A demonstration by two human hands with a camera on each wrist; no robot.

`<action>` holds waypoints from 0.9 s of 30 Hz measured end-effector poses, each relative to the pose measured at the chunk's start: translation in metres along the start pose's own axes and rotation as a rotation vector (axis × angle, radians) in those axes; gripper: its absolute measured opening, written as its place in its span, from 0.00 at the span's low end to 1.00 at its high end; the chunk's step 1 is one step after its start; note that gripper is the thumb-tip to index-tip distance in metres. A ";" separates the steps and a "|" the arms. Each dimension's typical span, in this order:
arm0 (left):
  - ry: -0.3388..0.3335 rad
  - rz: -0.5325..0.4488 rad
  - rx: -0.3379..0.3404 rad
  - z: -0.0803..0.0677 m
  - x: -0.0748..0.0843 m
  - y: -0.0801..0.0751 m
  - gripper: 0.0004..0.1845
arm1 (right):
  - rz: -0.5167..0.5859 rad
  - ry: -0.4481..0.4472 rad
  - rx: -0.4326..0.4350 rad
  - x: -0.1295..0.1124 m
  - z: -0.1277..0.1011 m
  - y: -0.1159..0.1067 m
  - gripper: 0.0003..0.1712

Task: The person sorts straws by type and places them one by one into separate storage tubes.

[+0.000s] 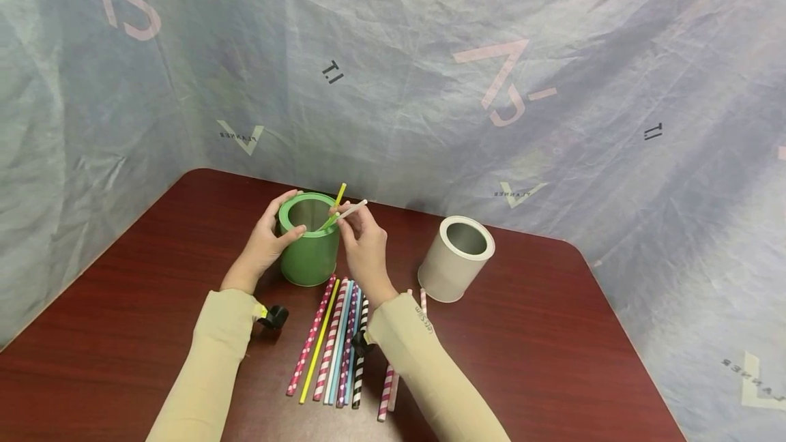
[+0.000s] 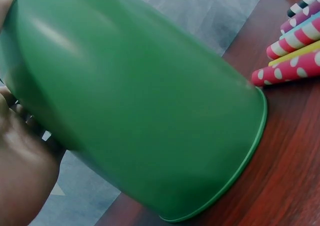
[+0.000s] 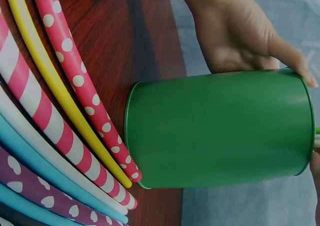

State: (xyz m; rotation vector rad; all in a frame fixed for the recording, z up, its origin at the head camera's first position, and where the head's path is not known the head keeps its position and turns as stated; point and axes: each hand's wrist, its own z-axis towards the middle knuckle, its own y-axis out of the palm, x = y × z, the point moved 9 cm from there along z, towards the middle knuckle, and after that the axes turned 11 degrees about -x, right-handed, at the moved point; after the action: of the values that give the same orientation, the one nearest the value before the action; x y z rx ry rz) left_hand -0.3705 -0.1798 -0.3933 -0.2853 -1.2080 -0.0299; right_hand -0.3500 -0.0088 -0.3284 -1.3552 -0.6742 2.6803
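My left hand grips a green can, my right hand a white straw at its rim. Rightward stands a pale can.

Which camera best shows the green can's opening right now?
The head view: it looks down into the green can, showing its opening. The left and right wrist views show the can's outer wall close up, side-on, with the opening hidden.
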 end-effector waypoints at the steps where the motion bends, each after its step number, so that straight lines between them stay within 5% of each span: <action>1: -0.002 0.001 -0.001 0.000 0.000 0.000 0.37 | -0.002 -0.001 0.001 0.000 0.000 0.000 0.11; 27: 0.014 -0.015 -0.001 -0.002 0.002 0.001 0.37 | 0.061 0.010 0.047 0.001 -0.016 -0.026 0.11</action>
State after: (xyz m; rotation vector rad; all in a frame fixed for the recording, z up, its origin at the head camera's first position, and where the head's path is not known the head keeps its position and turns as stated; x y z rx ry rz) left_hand -0.3681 -0.1787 -0.3921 -0.2768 -1.1961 -0.0450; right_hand -0.3420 0.0207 -0.3270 -1.3988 -0.5744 2.7163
